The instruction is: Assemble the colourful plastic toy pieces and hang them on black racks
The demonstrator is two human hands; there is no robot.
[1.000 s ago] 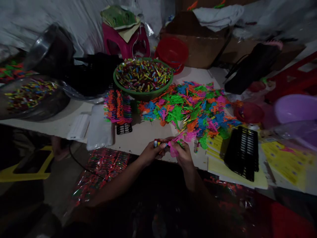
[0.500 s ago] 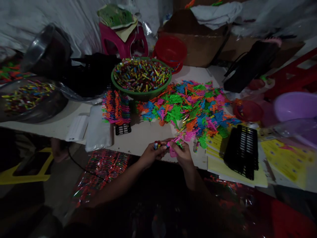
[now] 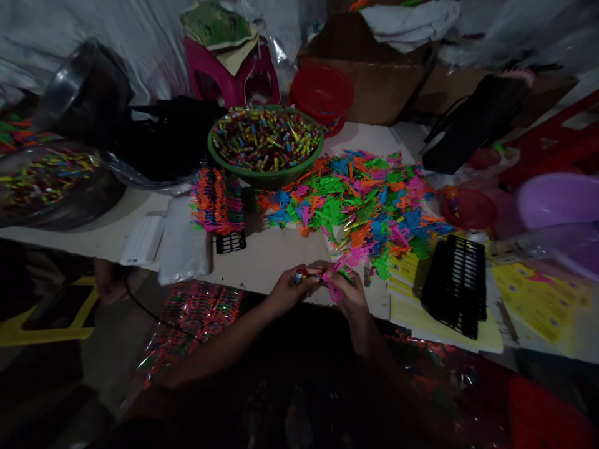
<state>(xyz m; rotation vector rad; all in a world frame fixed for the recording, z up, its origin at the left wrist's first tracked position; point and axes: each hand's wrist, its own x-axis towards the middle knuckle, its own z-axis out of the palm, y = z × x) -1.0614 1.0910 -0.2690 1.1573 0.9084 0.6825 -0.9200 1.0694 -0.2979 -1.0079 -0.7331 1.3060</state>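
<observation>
L hand (image 3: 289,291) pinched on small tubes (image 3: 299,275), R hand (image 3: 352,294) w/ thumb & fingers closed on pink plastic pc (image 3: 334,289), approx 3 o'clock from L fingertips, nearer R, long axis unclear.

One head-worn camera looks forward and down from above the near side of the white table (image 3: 271,251).

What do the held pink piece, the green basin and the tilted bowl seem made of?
Pink piece: likely plastic, vivid and evenly coloured; gloss unclear. Green basin: probably smooth plastic, with a solid-coloured rim. Tilted bowl: apparently polished metal, grey with bright highlights.
</observation>
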